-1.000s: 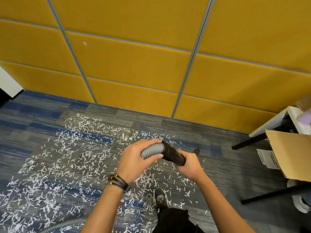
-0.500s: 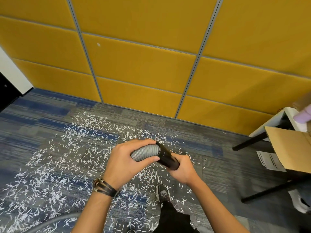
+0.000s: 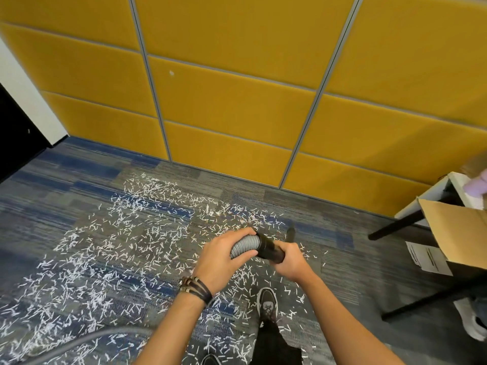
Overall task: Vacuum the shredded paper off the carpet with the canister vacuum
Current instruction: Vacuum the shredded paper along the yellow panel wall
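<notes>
My left hand (image 3: 221, 255) grips the grey hose (image 3: 243, 245); my right hand (image 3: 291, 262) grips the black tube (image 3: 270, 249), above paper shreds (image 3: 126, 238) on carpet (image 3: 66, 185).

left hand (image 3: 221, 256) around the grey hose (image 3: 243, 246), right hand (image 3: 291, 262) around its black tube (image 3: 269, 249), both forearms forward

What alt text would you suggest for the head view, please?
A person's left hand grips a grey vacuum hose and the right hand grips its black tube, above blue-grey carpet strewn with white shredded paper. A yellow panelled wall stands behind; a cardboard box sits at the right.
</notes>
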A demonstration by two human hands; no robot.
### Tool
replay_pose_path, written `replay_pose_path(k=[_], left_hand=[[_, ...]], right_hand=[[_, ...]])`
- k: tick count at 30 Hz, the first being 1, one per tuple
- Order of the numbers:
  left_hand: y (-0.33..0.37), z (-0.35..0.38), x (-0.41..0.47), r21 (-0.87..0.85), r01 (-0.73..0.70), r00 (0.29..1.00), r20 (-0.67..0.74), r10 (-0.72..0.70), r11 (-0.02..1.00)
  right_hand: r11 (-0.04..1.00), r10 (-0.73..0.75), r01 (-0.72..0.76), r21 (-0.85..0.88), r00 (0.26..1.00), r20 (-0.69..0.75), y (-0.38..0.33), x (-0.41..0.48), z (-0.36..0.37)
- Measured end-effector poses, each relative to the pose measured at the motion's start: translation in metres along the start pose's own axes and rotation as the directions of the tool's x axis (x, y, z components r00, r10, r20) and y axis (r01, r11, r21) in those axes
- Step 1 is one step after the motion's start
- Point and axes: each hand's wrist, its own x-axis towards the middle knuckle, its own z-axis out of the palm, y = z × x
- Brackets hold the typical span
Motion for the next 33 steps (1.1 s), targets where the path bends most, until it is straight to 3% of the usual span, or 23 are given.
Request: replay_pose_path(k=[4,10,14,19,24,28,33], left_hand=[[-0.004,-0.001,-0.019,-0.051,-0.010,0.999,0.030,0.011,0.999],[0.016,-0.019,-0.038,-0.052,-0.095,0.992,-0.083,0.091,0.994],[0.027,-0.029,-0.046,-0.063,-0.159,0.980,-0.134,0.149,0.985],[0.034,-0.032,-0.052,-0.139,-0.143,0.976,-0.186,0.116,0.980],[0.030,-0.014,-0.061,-0.055,-0.143,0.984,-0.117,0.136,0.988],[0.025,-0.014,-0.067,-0.082,-0.144,0.986,-0.098,0.136,0.986],[0.039,-0.025,-0.079,-0.090,-0.154,0.976,-0.169,0.137,0.984]], right_hand=[[0.998,-0.002,0.001,0.058,1.000,0.014,0.001,-0.018,0.016],[0.987,-0.037,0.047,0.151,0.997,-0.070,-0.021,-0.055,0.016],[0.985,-0.021,0.040,0.168,0.993,-0.118,-0.035,-0.076,0.012],[0.991,-0.062,0.084,0.103,0.978,-0.199,-0.046,-0.080,0.000],[0.994,-0.018,0.034,0.108,0.989,-0.144,-0.031,-0.086,0.009],[0.987,0.036,-0.015,0.163,0.992,-0.124,-0.033,-0.096,0.023],[0.983,-0.011,0.027,0.182,0.996,-0.090,-0.040,-0.109,0.014]])
